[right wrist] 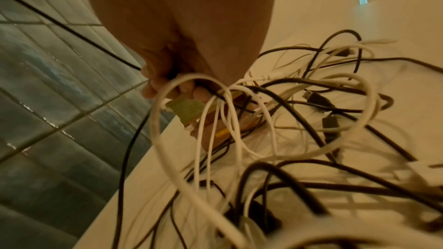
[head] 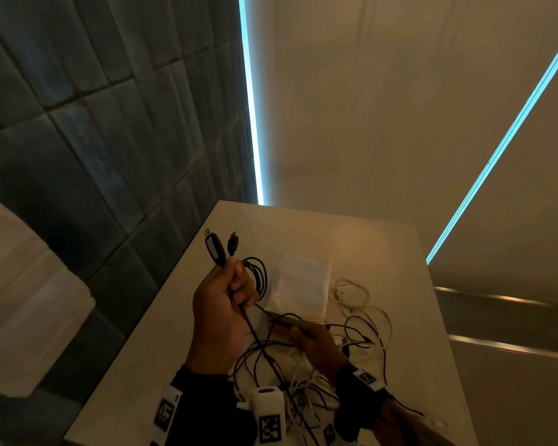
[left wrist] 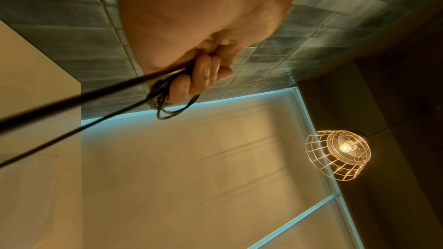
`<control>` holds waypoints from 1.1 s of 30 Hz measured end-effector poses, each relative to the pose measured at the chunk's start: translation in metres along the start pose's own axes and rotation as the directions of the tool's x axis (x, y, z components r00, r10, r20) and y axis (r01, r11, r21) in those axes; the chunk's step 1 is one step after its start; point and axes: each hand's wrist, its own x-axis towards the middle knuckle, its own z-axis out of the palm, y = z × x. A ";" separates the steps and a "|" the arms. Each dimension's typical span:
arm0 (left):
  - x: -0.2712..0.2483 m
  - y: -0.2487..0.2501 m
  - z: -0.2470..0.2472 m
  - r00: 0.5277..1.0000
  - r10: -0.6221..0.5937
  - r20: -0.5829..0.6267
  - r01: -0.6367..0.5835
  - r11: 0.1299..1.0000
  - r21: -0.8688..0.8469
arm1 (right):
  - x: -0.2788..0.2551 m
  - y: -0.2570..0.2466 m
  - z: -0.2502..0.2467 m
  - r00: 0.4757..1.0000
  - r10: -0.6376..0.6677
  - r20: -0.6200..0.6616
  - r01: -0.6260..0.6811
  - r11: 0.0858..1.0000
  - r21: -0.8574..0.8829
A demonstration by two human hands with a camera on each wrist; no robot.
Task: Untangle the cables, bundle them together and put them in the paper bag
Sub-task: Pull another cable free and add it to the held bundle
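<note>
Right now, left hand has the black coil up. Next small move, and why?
Probably draw the black cable further out with the left hand: its tail still runs into the tangle, where the right hand holds strands down.

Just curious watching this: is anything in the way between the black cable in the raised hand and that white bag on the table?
Nothing solid blocks the way. The left hand grips black cable loops, with the white bag right beside them. But the cable's tail runs down into the tangled pile where the right hand works, so it's not free.
</note>
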 end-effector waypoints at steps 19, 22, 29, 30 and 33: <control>0.004 -0.029 0.010 0.988 -0.152 -0.029 0.151 0.988 -0.031 | -0.022 -0.129 -0.026 0.972 -0.217 0.094 0.172 0.921 0.349; 0.005 -0.027 0.012 0.996 -0.093 -0.005 0.092 0.992 -0.087 | -0.021 -0.110 -0.025 0.983 -0.164 0.082 0.124 0.924 0.363; 0.008 -0.022 0.001 0.999 -0.027 0.028 0.030 0.996 -0.086 | -0.020 -0.066 -0.020 0.997 -0.068 0.022 0.061 0.967 0.248; 0.008 -0.022 0.001 0.999 -0.024 0.024 0.026 0.996 -0.080 | -0.019 -0.063 -0.019 0.998 -0.068 0.020 0.061 0.969 0.239; 0.010 -0.021 0.000 1.000 0.002 -0.004 -0.002 0.997 -0.080 | -0.015 -0.056 -0.016 0.998 -0.052 0.026 0.045 0.978 0.206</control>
